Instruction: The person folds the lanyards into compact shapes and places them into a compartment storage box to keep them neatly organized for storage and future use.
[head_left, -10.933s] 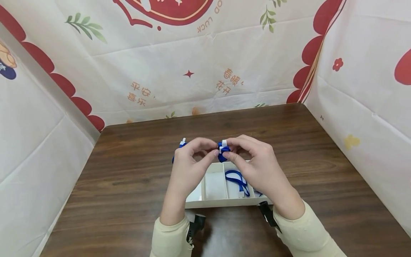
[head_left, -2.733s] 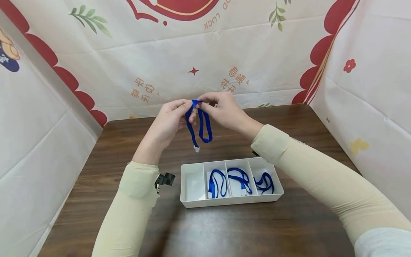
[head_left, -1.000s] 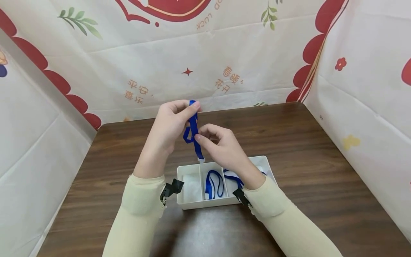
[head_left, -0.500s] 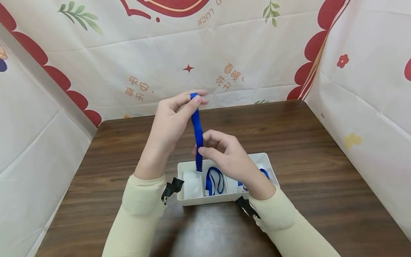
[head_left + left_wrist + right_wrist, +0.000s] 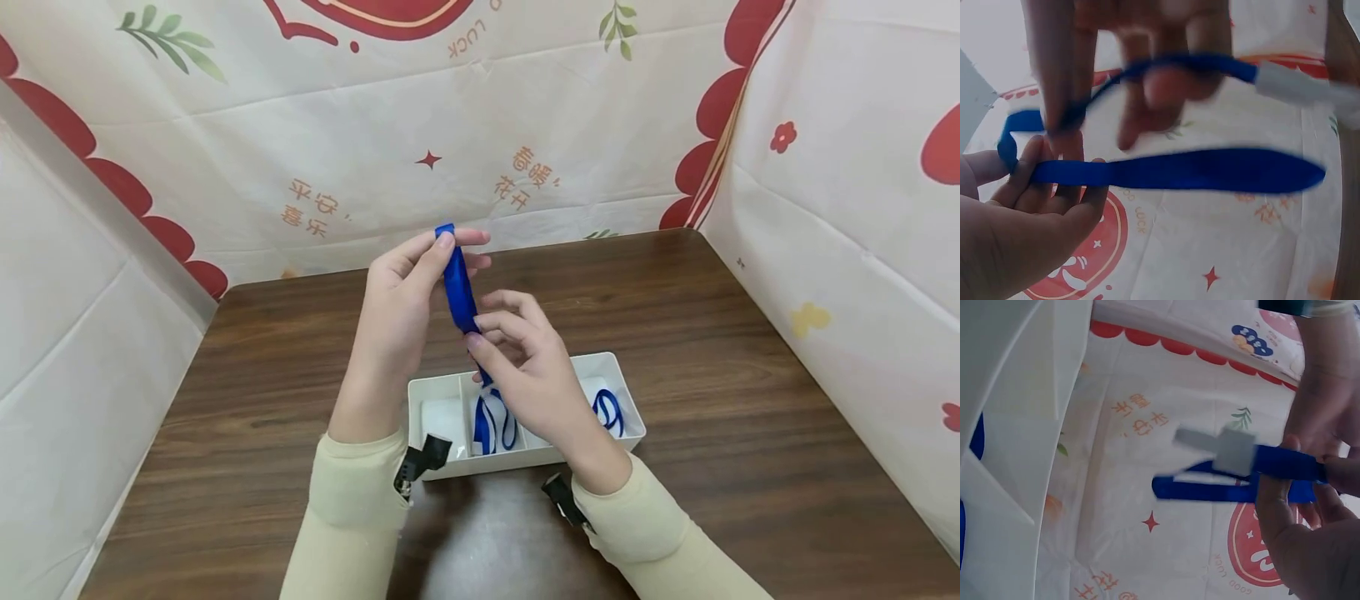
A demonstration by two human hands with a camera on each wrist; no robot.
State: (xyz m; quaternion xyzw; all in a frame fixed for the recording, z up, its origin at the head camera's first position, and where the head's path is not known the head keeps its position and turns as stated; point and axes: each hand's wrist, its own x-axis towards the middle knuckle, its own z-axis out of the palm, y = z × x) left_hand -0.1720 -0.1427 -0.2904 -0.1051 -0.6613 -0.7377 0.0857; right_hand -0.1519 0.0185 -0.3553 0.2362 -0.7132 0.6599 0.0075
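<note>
A folded blue lanyard [image 5: 460, 287] hangs between both hands above the tray. My left hand [image 5: 397, 292] pinches its upper end between thumb and fingers. Lower down, my right hand [image 5: 536, 367] pinches the strap with thumb and fingertips. The left wrist view shows the strap lying across the left hand's fingers [image 5: 1035, 178], with the right hand blurred above. A white plastic clip [image 5: 1235, 450] shows at one end of the strap in the right wrist view, beside a loop.
Below the hands stands a white divided tray [image 5: 487, 471]. One coiled blue lanyard [image 5: 483, 425] lies in its second compartment, another lanyard [image 5: 609, 412] at the right end. The right hand hides part of the tray. The brown table [image 5: 262, 433] extends around it, backed by a printed cloth.
Earlier the strap hung straight and long between the hands; now it bows outward. The right hand has risen slightly and its fingers have spread. The left hand keeps the top end.
</note>
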